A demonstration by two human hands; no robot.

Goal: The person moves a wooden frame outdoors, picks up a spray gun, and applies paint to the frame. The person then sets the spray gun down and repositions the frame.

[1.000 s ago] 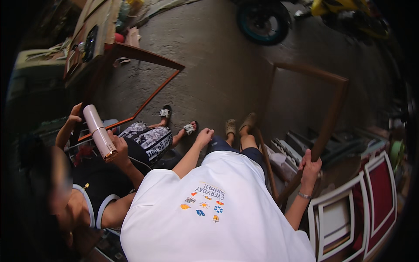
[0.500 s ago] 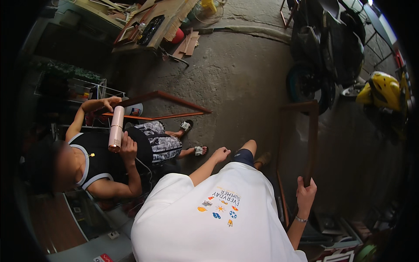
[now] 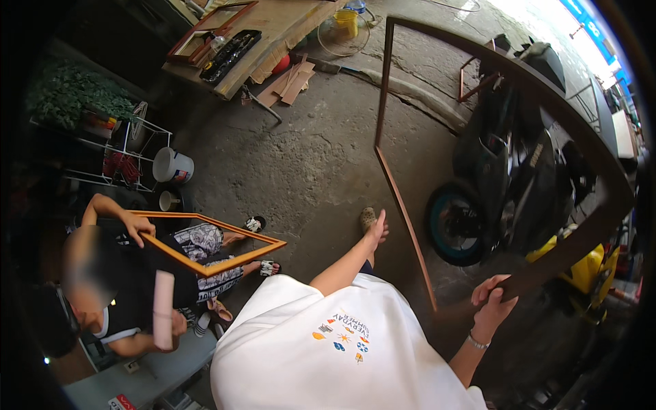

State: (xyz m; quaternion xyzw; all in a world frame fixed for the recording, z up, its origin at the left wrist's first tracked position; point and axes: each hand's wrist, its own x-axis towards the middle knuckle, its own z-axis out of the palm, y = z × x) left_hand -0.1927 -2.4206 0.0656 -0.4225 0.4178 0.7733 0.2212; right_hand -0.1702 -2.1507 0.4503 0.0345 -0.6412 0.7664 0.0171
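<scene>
Brown frame (image 3: 581,236): right grip (image 3: 493,309) pinching near side; left grip (image 3: 377,230) spread beside.

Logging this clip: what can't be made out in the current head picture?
Head view, all items:
Right hand: exact contact with the dark brown frame is lost in shadow and blur.
Yellow motorcycle bodywork: partly hidden behind that frame.
Pink cylinder: surface detail smeared by blur.
Gray tabletop: cut off by the lower-left picture rim.

Motorcycle (image 3: 509,164), white bucket (image 3: 171,167); wooden table (image 3: 287,29), greenery (image 3: 75,92)
</scene>
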